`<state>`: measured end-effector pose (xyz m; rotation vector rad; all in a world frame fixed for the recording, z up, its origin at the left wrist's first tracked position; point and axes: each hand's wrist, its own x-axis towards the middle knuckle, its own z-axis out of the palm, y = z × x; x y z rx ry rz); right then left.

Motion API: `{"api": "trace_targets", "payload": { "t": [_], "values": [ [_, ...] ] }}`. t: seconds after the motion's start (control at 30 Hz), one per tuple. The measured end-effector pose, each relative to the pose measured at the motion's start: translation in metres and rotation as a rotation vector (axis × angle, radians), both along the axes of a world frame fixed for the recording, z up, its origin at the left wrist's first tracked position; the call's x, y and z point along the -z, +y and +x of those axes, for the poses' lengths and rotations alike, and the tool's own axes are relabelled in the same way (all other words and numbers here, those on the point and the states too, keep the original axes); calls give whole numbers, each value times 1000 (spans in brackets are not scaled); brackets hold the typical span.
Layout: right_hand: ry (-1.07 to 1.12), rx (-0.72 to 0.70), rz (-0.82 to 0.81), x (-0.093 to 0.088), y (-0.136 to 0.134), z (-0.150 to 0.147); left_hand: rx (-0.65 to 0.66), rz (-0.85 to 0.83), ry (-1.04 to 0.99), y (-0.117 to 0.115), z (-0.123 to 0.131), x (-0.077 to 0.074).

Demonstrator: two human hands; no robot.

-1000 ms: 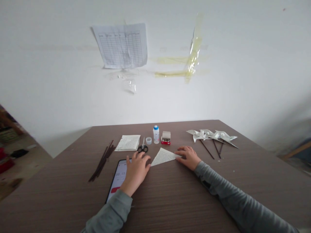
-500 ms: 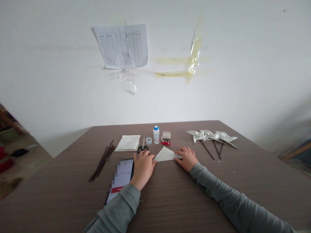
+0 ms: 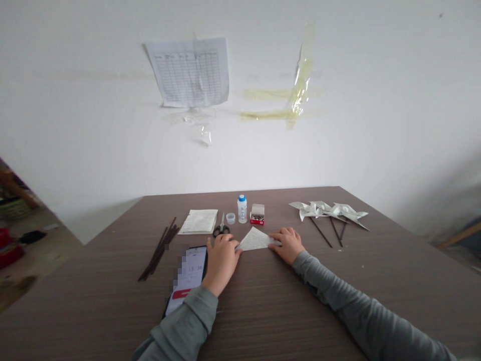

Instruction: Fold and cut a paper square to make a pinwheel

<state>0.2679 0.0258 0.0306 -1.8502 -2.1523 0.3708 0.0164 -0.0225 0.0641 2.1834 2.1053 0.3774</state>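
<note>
A printed sheet of paper (image 3: pixel 255 239), folded into a triangle, lies on the brown table with its peak pointing away from me. My left hand (image 3: pixel 222 258) pinches its left corner between thumb and fingers. At the right corner, my right hand (image 3: pixel 288 244) grips the paper the same way. Both corners are hidden under my fingers. Just beyond my left hand are scissors (image 3: pixel 221 229) with black handles. Beside my left wrist lies a phone (image 3: pixel 190 276) with a lit screen.
Behind the paper stand a small clear cup (image 3: pixel 230 218), a white bottle with blue cap (image 3: pixel 242 209) and an open red box (image 3: pixel 257 215). Left are a paper stack (image 3: pixel 198 221) and dark sticks (image 3: pixel 160 249). Paper pinwheels (image 3: pixel 330 209) on sticks lie right. A wall rises behind.
</note>
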Motion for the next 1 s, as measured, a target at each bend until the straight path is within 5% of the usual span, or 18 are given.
{"api": "trace_targets", "payload": {
  "t": [1.0],
  "values": [
    [95,-4,46,9,10,5,-5,-23,-96,3,-2,-5]
  ]
}}
